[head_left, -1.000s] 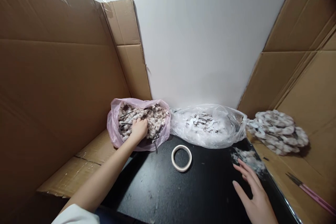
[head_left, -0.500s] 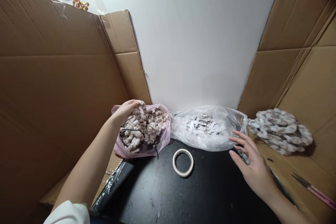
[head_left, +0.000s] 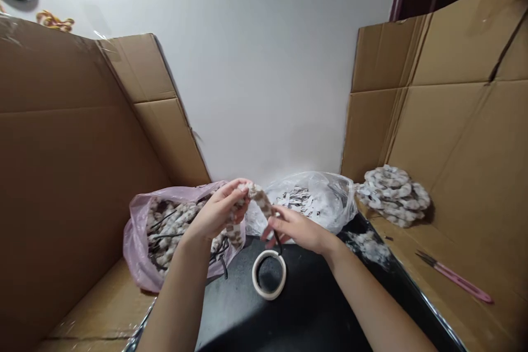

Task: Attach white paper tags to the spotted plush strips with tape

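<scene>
A fuzzy brown-and-white strip is stretched between my two hands above the black table surface. My left hand pinches its upper part, and a length of it hangs below those fingers. At the strip's right end my right hand has its fingers closed, with a dark cord hanging from there. Just beneath lies a roll of cream tape. To the left, an open pink plastic bag holds more fuzzy strips and dark cords, partly hidden by my left arm.
Behind my right hand lies a clear plastic bag with paper-like scraps on it. A coiled fuzzy bundle rests on cardboard at the right, near a pink-handled pointed tool. Loose fluff clings to the table's right side. Cardboard walls flank both sides.
My left hand has lifted the fuzzy strip from the pink bag and moved right. My right hand has come inward and closed on the strip's end. The view has turned right.
</scene>
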The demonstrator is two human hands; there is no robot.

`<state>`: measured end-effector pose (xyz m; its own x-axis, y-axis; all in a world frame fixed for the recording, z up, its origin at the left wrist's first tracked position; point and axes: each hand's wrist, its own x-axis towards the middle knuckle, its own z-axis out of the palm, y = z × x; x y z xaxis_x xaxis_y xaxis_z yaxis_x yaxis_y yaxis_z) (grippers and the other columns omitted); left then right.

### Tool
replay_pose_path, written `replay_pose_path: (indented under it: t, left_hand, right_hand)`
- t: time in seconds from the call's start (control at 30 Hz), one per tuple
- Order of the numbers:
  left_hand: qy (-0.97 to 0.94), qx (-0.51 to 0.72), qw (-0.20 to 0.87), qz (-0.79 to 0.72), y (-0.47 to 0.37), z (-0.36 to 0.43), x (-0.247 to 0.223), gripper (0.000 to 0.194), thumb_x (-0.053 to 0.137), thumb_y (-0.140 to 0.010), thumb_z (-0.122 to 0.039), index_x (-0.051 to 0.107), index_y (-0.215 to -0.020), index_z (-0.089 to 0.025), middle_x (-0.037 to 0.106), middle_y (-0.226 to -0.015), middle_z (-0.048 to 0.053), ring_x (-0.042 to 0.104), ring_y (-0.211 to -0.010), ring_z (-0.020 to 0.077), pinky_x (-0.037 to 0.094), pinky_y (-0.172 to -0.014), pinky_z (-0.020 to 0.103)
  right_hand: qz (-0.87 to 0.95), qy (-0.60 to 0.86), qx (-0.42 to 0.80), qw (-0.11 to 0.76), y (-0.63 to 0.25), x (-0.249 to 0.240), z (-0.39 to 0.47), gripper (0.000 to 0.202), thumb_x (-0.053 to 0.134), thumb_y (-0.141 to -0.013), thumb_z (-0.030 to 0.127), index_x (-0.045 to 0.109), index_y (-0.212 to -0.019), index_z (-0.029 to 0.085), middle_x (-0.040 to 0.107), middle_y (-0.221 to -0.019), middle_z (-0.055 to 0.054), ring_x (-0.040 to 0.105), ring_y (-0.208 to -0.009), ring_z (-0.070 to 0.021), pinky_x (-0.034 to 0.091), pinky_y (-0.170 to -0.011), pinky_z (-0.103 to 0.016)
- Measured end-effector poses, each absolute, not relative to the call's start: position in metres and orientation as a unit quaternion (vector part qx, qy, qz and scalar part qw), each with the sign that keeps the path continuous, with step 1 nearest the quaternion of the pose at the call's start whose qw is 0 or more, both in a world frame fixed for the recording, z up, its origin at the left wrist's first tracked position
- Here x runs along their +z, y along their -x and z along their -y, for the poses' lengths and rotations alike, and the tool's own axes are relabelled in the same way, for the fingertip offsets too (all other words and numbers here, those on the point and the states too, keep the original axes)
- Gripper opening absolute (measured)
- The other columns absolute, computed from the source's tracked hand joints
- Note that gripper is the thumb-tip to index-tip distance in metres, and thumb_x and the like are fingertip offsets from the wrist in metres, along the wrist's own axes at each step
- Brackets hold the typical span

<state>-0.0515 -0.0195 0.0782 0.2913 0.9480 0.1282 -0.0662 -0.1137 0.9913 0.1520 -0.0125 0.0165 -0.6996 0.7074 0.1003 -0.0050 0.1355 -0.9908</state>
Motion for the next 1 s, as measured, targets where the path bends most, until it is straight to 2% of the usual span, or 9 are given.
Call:
replay_pose_path:
  t: [0.07,0.13,0.2,0.27,0.37,0.43,0.67,0.8,1.0]
  left_hand:
    - [-0.588,0.462,0.538,-0.388,0.051,0.016,0.067,0.031,0.066,-0.080,-0.043,0.054,-0.095,-0.018,0.047,-0.059,-0.006,0.035,-0.042,0.0032,0.027,-0.039,0.013]
    - [-0.611,0.434,0.524,-0.405,0.055,0.012,0.059,0.035,0.064,-0.081,-0.046,0.055,-0.100,-0.018,0.051,-0.064,-0.004,0.041,-0.046,0.0051,0.031,-0.041,0.015]
    - [-0.656,0.357,0.516,-0.419,0.059,0.010,0.054,0.039,0.061,-0.082,-0.050,0.057,-0.104,-0.018,0.055,-0.071,-0.002,0.048,-0.054,0.0084,0.036,-0.046,0.017]
    - [-0.707,0.256,0.509,-0.420,0.060,0.011,0.051,0.039,0.058,-0.084,-0.051,0.059,-0.103,-0.018,0.057,-0.077,0.000,0.052,-0.062,0.0111,0.040,-0.051,0.020]
    - [-0.754,0.115,0.496,-0.415,0.052,0.016,0.046,0.038,0.052,-0.087,-0.053,0.060,-0.095,-0.017,0.052,-0.073,-0.001,0.050,-0.060,0.0111,0.040,-0.052,0.021]
    - [-0.767,0.067,0.489,-0.410,0.044,0.021,0.042,0.040,0.047,-0.089,-0.055,0.060,-0.093,-0.017,0.047,-0.068,-0.003,0.046,-0.057,0.0105,0.037,-0.050,0.021]
    - [-0.806,0.092,0.446,-0.378,0.029,0.027,0.033,0.042,0.036,-0.092,-0.055,0.046,-0.076,-0.018,0.040,-0.067,-0.003,0.037,-0.058,0.0103,0.033,-0.052,0.022]
    - [-0.826,0.089,0.422,-0.364,0.027,0.028,0.033,0.043,0.031,-0.095,-0.053,0.045,-0.075,-0.018,0.041,-0.067,-0.003,0.037,-0.060,0.0109,0.033,-0.055,0.024]
    - [-0.821,0.058,0.423,-0.378,0.024,0.028,0.031,0.043,0.031,-0.094,-0.055,0.044,-0.075,-0.018,0.038,-0.066,-0.003,0.034,-0.058,0.0106,0.032,-0.053,0.024]
  right_hand:
    - [0.698,0.252,0.641,0.196,-0.162,0.014,0.009,0.049,0.057,-0.083,0.059,0.051,-0.105,0.017,0.060,-0.070,0.000,0.056,-0.059,-0.0135,0.045,-0.061,-0.028]
    - [0.717,0.270,0.615,0.188,-0.175,0.013,0.006,0.041,0.056,-0.084,0.056,0.054,-0.092,0.016,0.047,-0.061,0.005,0.045,-0.053,-0.0101,0.042,-0.056,-0.025]
    - [0.748,0.293,0.550,0.227,-0.185,0.016,0.004,0.036,0.049,-0.090,0.051,0.056,-0.084,0.016,0.042,-0.063,0.004,0.041,-0.057,-0.0099,0.039,-0.057,-0.023]
    - [0.787,0.311,0.471,0.249,-0.190,0.020,0.005,0.033,0.043,-0.095,0.042,0.058,-0.082,0.016,0.044,-0.067,0.002,0.043,-0.062,-0.0110,0.037,-0.060,-0.023]
    - [0.830,0.337,0.367,0.250,-0.190,0.027,0.010,0.030,0.041,-0.096,0.031,0.059,-0.077,0.016,0.050,-0.068,0.001,0.045,-0.066,-0.0119,0.034,-0.063,-0.024]
    - [0.842,0.347,0.332,0.247,-0.187,0.030,0.014,0.028,0.042,-0.095,0.027,0.058,-0.074,0.017,0.052,-0.067,0.002,0.047,-0.066,-0.0120,0.034,-0.063,-0.024]
    - [0.863,0.343,0.312,0.201,-0.184,0.034,0.025,0.028,0.044,-0.092,0.022,0.049,-0.065,0.017,0.049,-0.061,0.003,0.045,-0.060,-0.0105,0.031,-0.058,-0.023]
    - [0.869,0.342,0.310,0.181,-0.184,0.034,0.026,0.026,0.044,-0.091,0.019,0.047,-0.065,0.017,0.052,-0.063,0.002,0.047,-0.062,-0.0108,0.031,-0.059,-0.023]
    - [0.864,0.341,0.325,0.176,-0.183,0.031,0.023,0.028,0.044,-0.092,0.025,0.048,-0.066,0.017,0.051,-0.064,0.002,0.045,-0.061,-0.0109,0.031,-0.057,-0.024]
